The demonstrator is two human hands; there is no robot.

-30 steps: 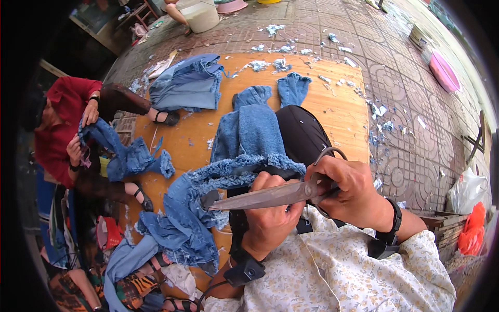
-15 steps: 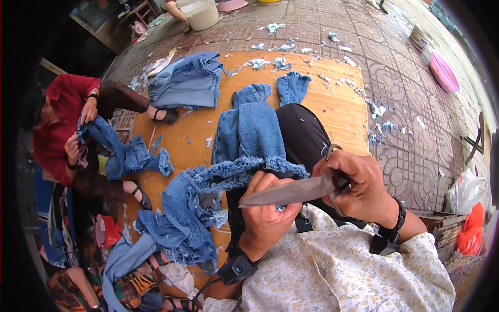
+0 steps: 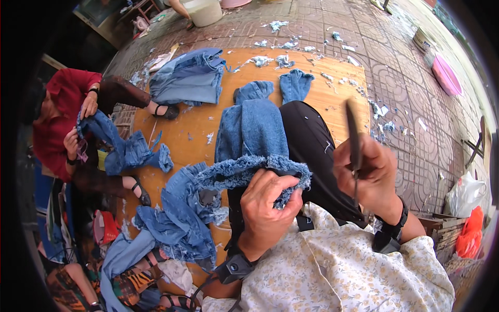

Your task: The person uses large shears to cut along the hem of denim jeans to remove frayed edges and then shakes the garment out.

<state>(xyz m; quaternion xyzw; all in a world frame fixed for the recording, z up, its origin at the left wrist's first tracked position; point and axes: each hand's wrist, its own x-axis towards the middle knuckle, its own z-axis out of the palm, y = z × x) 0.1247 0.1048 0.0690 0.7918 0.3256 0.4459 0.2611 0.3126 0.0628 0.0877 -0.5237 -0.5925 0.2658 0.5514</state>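
My left hand [image 3: 267, 208] grips the frayed waist edge of a pair of blue jeans [image 3: 252, 135] that lies over my black-trousered knee [image 3: 312, 151]. My right hand [image 3: 366, 174] holds a pair of dark scissors [image 3: 353, 138], blades pointing up and away from the cloth, to the right of the jeans. The rest of the jeans hangs down to the left in a frayed bundle [image 3: 182, 223]. Its two leg ends lie on the round wooden board [image 3: 192, 125].
A person in a red top [image 3: 57, 119] sits at the left holding another piece of denim [image 3: 122, 151]. Folded jeans [image 3: 189, 80] lie at the board's far side. Denim scraps litter the paved floor [image 3: 405, 93]. A pink basin [image 3: 447, 75] and plastic bags [image 3: 468, 208] stand at the right.
My right hand has swung the scissors from lying across the frayed edge up to vertical, away from the cloth. My left hand has shifted its hold along the jeans' edge.
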